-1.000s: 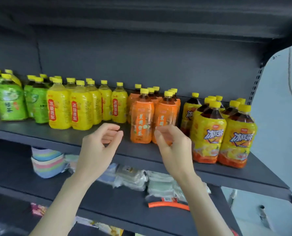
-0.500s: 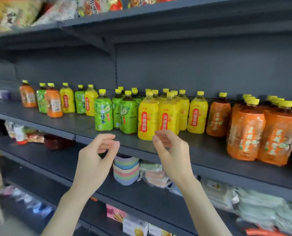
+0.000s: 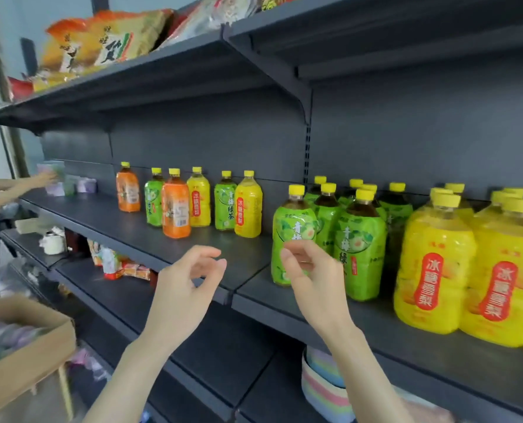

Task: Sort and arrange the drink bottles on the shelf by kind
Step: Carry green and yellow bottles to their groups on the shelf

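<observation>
On the dark shelf [image 3: 138,236] stand yellow-capped drink bottles. A mixed group sits at the middle left: an orange bottle [image 3: 127,190] at the back, a second orange one [image 3: 176,209], a green bottle [image 3: 154,199], a yellow bottle [image 3: 198,200], another green [image 3: 225,203] and another yellow [image 3: 248,207]. To the right a cluster of green tea bottles [image 3: 361,248] stands beside a cluster of yellow bottles [image 3: 434,270]. My left hand [image 3: 187,288] and my right hand [image 3: 312,279] hover in front of the shelf edge, fingers loosely curled and empty. My right hand overlaps the nearest green bottle [image 3: 294,230] without gripping it.
Snack bags [image 3: 101,47] lie on the upper shelf. Another person's hand [image 3: 45,180] reaches to pale packs at the far left. A cardboard box [image 3: 25,355] sits low left. Striped bowls [image 3: 324,389] and packets rest on the shelves below.
My view has swung left along the shelf, from the orange and iced-tea bottles to the green cluster and the mixed group. Both hands stay empty in front of the shelf.
</observation>
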A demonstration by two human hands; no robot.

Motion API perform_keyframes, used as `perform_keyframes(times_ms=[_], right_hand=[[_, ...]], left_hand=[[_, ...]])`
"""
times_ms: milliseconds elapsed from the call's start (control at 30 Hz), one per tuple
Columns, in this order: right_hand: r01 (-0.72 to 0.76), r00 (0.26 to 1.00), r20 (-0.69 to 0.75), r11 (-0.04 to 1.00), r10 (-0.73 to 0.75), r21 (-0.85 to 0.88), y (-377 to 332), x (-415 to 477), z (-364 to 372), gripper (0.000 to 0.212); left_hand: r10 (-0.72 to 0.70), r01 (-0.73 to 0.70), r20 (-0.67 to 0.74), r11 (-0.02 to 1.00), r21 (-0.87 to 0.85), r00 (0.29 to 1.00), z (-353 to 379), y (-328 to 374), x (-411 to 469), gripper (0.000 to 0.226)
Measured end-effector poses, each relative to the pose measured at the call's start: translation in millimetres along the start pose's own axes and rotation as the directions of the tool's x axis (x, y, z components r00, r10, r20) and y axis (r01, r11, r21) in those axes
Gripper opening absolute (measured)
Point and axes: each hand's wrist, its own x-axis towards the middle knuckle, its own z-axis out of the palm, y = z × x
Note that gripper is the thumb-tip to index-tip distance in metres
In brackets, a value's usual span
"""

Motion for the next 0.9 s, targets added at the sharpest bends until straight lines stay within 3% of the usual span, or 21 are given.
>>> perform_keyframes(times_ms=[367, 633, 900], right_hand=[[0.009, 1.0, 0.019, 0.998, -0.008, -0.059, 30, 104, 171, 0.016], [-0.059, 0.995, -0.09, 0.986, 0.046, -0.156, 43, 171, 283, 0.017], [-0.157, 0.975, -0.202, 0.929, 0.092, -0.335, 70, 232, 340, 0.02]], left_hand=[[-0.031, 0.03, -0.036, 0.999, -0.033, 0.999, -41, -158, 126, 0.013], [0.008, -0.01, -0.027, 0.997, -0.078, 1.0, -62, -272, 242, 0.018], [0.013, -0.014, -0.012, 0.993, -0.119, 1.0, -33, -335, 348, 0.08]])
